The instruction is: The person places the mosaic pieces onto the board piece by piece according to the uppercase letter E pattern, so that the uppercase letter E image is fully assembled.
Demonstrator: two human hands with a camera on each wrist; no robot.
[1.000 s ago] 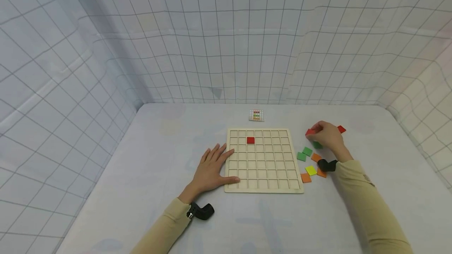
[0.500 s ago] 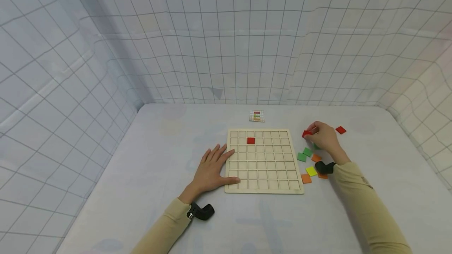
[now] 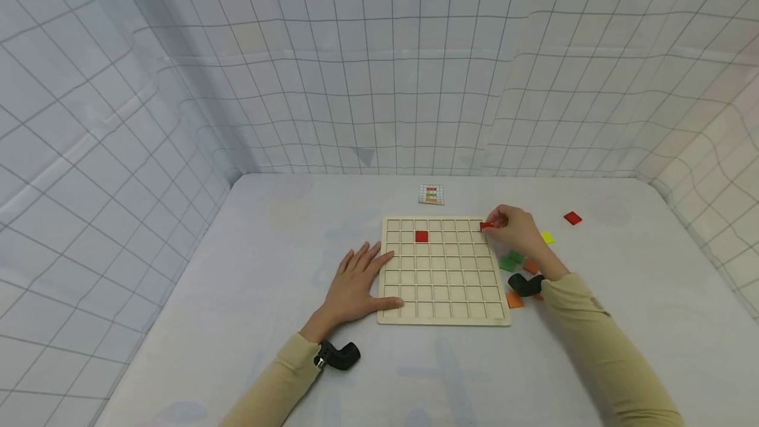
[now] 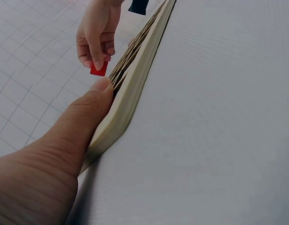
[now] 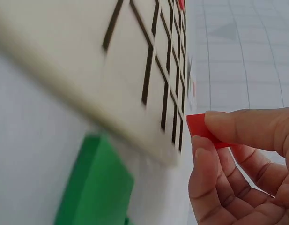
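A pale wooden grid board (image 3: 441, 282) lies on the table, with one red tile (image 3: 421, 236) in a cell of its second row. My left hand (image 3: 354, 285) rests spread at the board's left edge, thumb and a finger over the rim; the thumb also shows in the left wrist view. My right hand (image 3: 514, 232) pinches another red tile (image 5: 203, 129) between thumb and fingers. In the head view that hand is at the board's top right corner. In the right wrist view the tile appears above the board's surface.
Right of the board lie green tiles (image 3: 507, 263), orange tiles (image 3: 514, 300) and a yellow tile (image 3: 547, 237), some partly hidden by the right arm. A loose red tile (image 3: 572, 218) lies farther right. Behind the board is a small pattern card (image 3: 431, 194). Grid-lined cloth walls enclose the table.
My right hand has moved left with the pinched red tile, from beside the loose tiles to the board's top right corner. A yellow tile there has come into view. My left hand has stayed put.
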